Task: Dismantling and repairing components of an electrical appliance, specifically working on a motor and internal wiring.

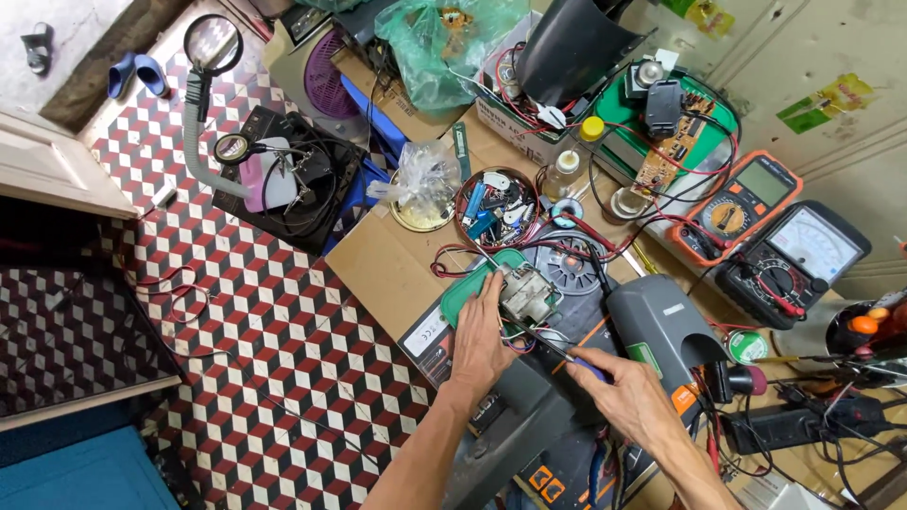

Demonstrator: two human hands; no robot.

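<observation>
- My left hand (479,342) — fingers clamped around small grey metal-and-plastic motor assembly (525,293), just beyond fingertips, over green tray (460,295).
- My right hand (625,389) — fingers pinched on slim blue-handled screwdriver (559,348), shaft running up-left toward assembly.

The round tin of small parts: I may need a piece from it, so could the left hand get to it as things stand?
Probably yes. The round tin sits open-topped just beyond the left hand, which rests on the small metal part; only loose red wires lie between.
</observation>
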